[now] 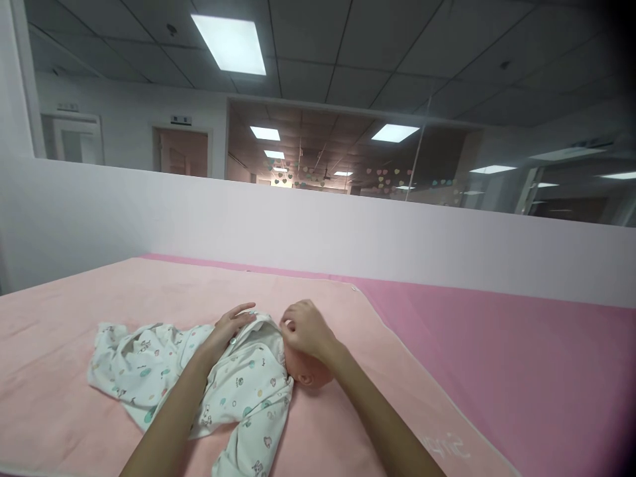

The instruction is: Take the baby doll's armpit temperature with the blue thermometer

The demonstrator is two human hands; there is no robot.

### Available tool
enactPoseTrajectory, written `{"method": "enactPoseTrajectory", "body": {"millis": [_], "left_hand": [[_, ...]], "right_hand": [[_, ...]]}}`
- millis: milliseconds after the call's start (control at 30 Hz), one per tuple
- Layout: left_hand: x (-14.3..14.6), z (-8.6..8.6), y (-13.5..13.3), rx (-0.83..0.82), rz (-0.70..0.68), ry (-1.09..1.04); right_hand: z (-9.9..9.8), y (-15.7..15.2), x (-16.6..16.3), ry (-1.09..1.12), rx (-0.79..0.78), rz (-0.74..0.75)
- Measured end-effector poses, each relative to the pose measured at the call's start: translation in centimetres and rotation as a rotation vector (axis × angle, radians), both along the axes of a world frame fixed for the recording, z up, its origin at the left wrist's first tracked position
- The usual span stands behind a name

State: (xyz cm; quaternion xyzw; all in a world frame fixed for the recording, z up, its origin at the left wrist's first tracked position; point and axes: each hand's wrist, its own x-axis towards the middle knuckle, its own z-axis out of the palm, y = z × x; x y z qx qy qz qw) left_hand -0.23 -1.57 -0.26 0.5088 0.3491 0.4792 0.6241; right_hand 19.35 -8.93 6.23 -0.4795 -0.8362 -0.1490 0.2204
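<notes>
Lying on the peach-pink blanket, nearer its near edge than its far right corner, a baby doll in a white printed long-sleeved outfit has its head toward the blanket's right edge, beyond which the pink mat shows. The left hand rests on the outfit's front with fingers extended, loose rather than clenched, while the right hand curls over the doll's head beside the collar, and whether its fingertips grasp the cloth I cannot tell.
</notes>
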Motion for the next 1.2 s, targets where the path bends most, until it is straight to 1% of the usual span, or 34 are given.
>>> {"method": "enactPoseTrajectory", "body": {"millis": [33, 100, 133, 200, 333, 500, 633, 800, 1033, 1200], "left_hand": [[0.0, -0.1, 0.1, -0.016, -0.010, -0.009], [0.0, -0.2, 0.4, -0.043, -0.018, -0.029], [0.1, -0.3, 0.6, -0.050, -0.011, -0.039], [0.2, -0.3, 0.8, -0.054, 0.023, -0.056], [0.4, 0.0, 0.9, -0.057, 0.052, -0.077], [0.4, 0.6, 0.4, -0.051, 0.072, -0.079], [0.4, 0.3, 0.6, -0.073, 0.050, -0.112], [0.4, -0.2, 1.2, -0.086, 0.017, -0.142], [0.4, -0.4, 1.4, -0.085, 0.023, -0.158], [0.4, -0.3, 1.2, -0.071, 0.007, -0.127]], "right_hand": [[0.0, 0.3, -1.5, -0.132, -0.009, 0.015], [-0.2, 1.2, -4.1, -0.341, -0.032, -0.030], [-0.4, 1.7, -5.1, -0.405, -0.031, -0.064], [-0.8, 2.5, -6.3, -0.460, -0.019, -0.115], [-1.1, 3.2, -6.8, -0.453, -0.006, -0.169], [-1.0, 2.6, -6.7, -0.435, 0.014, -0.244], [-0.9, 2.7, -6.7, -0.454, 0.002, -0.278], [-1.2, 3.4, -6.5, -0.432, -0.012, -0.360], [-2.0, 2.9, -7.1, -0.418, 0.010, -0.402], [-2.1, 3.1, -7.6, -0.342, -0.050, -0.415]]}}
